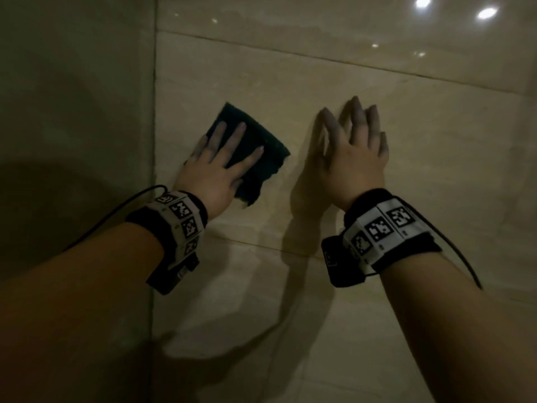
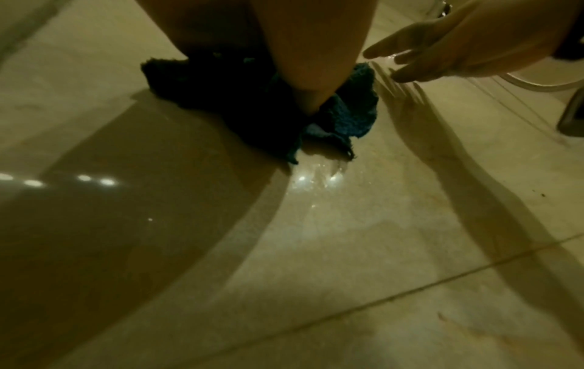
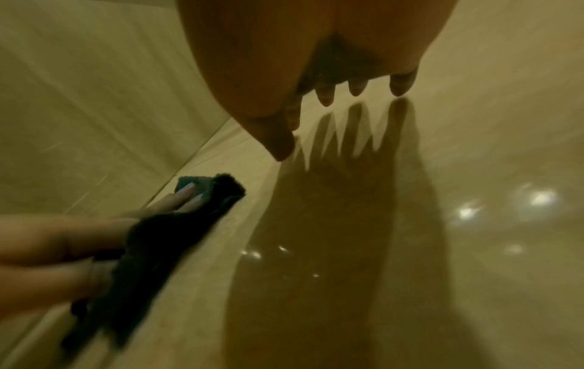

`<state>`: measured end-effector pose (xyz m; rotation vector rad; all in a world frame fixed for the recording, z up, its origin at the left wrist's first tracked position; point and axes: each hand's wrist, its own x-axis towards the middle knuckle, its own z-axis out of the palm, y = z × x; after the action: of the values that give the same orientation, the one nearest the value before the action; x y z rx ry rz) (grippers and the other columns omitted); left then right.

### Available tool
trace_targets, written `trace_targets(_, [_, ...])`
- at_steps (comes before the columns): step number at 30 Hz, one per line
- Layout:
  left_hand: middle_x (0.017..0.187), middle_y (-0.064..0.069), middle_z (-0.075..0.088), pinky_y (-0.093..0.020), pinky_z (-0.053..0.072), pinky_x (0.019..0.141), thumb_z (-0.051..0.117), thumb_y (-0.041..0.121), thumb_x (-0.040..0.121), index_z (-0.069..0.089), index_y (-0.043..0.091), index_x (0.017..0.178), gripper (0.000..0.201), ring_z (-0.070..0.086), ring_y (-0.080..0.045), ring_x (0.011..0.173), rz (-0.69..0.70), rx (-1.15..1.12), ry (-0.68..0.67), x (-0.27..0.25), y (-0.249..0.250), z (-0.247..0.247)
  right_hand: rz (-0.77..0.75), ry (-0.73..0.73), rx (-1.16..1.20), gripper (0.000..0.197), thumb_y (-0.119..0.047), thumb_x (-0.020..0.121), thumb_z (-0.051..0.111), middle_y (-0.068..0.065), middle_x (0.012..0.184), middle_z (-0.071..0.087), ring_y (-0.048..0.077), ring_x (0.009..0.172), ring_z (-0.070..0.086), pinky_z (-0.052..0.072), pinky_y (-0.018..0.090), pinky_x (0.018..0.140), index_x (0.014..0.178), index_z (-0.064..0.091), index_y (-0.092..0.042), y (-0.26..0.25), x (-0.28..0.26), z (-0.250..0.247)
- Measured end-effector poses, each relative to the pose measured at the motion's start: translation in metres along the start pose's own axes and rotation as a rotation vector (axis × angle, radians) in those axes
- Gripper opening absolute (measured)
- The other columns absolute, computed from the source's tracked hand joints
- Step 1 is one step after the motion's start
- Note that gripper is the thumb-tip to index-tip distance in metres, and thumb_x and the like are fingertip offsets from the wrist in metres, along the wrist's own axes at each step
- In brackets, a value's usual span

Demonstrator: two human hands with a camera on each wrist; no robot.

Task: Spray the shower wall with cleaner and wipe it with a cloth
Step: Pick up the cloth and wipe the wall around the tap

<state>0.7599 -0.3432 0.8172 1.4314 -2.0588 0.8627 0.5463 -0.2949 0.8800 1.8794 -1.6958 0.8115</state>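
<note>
A dark teal cloth (image 1: 261, 146) lies flat against the beige tiled shower wall (image 1: 377, 91), close to the corner. My left hand (image 1: 220, 161) presses it to the tile with straight, spread fingers. The cloth (image 2: 344, 109) bunches under that hand in the left wrist view, with wet streaks just below it. My right hand (image 1: 354, 146) is to the right of the cloth, fingers straight and spread, fingertips (image 3: 357, 88) at or just off the wall, holding nothing. The right wrist view shows the cloth (image 3: 151, 239) under the left fingers. No spray bottle is in view.
A side wall (image 1: 75, 112) meets the tiled wall at a vertical corner just left of the cloth. Grout lines cross the tiles above and below the hands. A pale hose (image 2: 537, 85) and a dark object (image 2: 572, 114) show at the right edge of the left wrist view.
</note>
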Motion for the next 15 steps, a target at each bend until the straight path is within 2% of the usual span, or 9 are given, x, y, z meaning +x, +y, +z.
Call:
trace_targets(5, [0.146,0.004,-0.031,-0.042,-0.006,0.118,0.03,0.034,0.1,-0.02,0.041,0.135,0.062,-0.015,-0.033,0.146,-0.01,-0.008,0.023,-0.01,0.001,0.011,0.02,-0.017,-0.059,0.069,-0.041,0.099,0.035,0.006,0.157,-0.024,0.032,0.144,-0.023,-0.012,0.053,0.116,0.149,-0.012,-0.036,-0.008,0.006,0.017])
trace_targets(9, [0.158,-0.005,-0.007,-0.045,0.003,0.118,0.028,0.037,0.096,-0.006,0.039,0.146,0.061,-0.002,-0.036,0.146,-0.038,-0.032,0.002,-0.024,0.008,0.021,0.01,-0.023,-0.064,0.068,-0.039,0.099,0.033,0.006,0.157,-0.025,0.032,0.144,-0.024,-0.013,0.052,0.116,0.149,-0.013,-0.034,-0.007,0.003,0.02])
trace_targets(11, [0.158,-0.011,0.015,-0.049,0.014,0.115,0.027,0.036,0.091,0.009,0.035,0.148,0.06,0.007,-0.037,0.142,-0.056,-0.066,-0.033,-0.029,0.014,0.025,0.02,-0.022,-0.05,0.067,-0.037,0.1,0.033,0.006,0.157,-0.024,0.032,0.144,-0.024,-0.013,0.053,0.117,0.149,-0.013,-0.034,-0.011,0.003,0.021])
trace_targets(12, [0.157,-0.013,0.019,-0.049,0.016,0.115,0.027,0.036,0.089,0.012,0.034,0.146,0.059,0.008,-0.036,0.14,-0.065,-0.074,-0.046,-0.03,0.015,0.025,0.021,-0.023,-0.045,0.067,-0.036,0.1,0.033,0.006,0.157,-0.024,0.032,0.144,-0.024,-0.013,0.053,0.117,0.149,-0.013,-0.034,-0.013,0.002,0.022])
trace_targets(13, [0.158,-0.012,0.015,-0.048,0.013,0.116,0.025,0.035,0.089,0.01,0.035,0.146,0.059,0.007,-0.035,0.14,-0.063,-0.081,-0.061,-0.031,0.014,0.026,0.02,-0.023,-0.043,0.068,-0.035,0.1,0.034,0.006,0.157,-0.024,0.032,0.144,-0.024,-0.013,0.052,0.117,0.149,-0.012,-0.034,-0.015,0.001,0.023])
trace_targets(15, [0.157,-0.003,-0.008,-0.042,-0.002,0.116,0.019,0.036,0.091,-0.006,0.04,0.147,0.061,-0.002,-0.035,0.145,-0.034,-0.086,-0.043,-0.027,0.008,0.025,0.013,-0.011,-0.045,0.066,-0.034,0.1,0.032,0.005,0.158,-0.023,0.031,0.144,-0.024,-0.013,0.051,0.117,0.149,-0.011,-0.035,-0.015,0.001,0.024])
